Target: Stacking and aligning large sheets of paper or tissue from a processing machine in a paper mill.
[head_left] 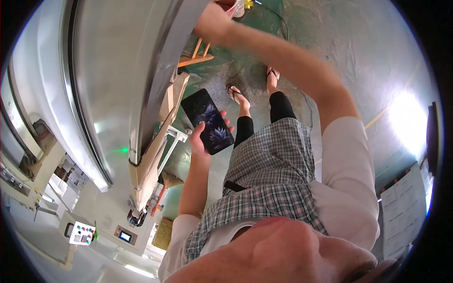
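My left hand (199, 141) is wrapped round a dark smartphone (200, 106), thumb across its front and fingertips at its far edge. The phone's screen is lit with a purple flower picture. My right arm stretches across the top of the view, and my right hand (213, 24) is at the grey metal edge (177, 42) of a large machine. That hand is blurred and its fingers are hidden, so whether it grips anything does not show. A red and white object (229, 6), cut off by the frame, lies just beyond it.
The machine's long pale metal body (113, 61) runs along my left side. Beneath its edge are a wooden stool-like frame (196, 60) and a white bracket (177, 137). A control box with buttons (81, 233) and a small lit screen (124, 236) are lower left. A cable (287, 28) trails across the green floor.
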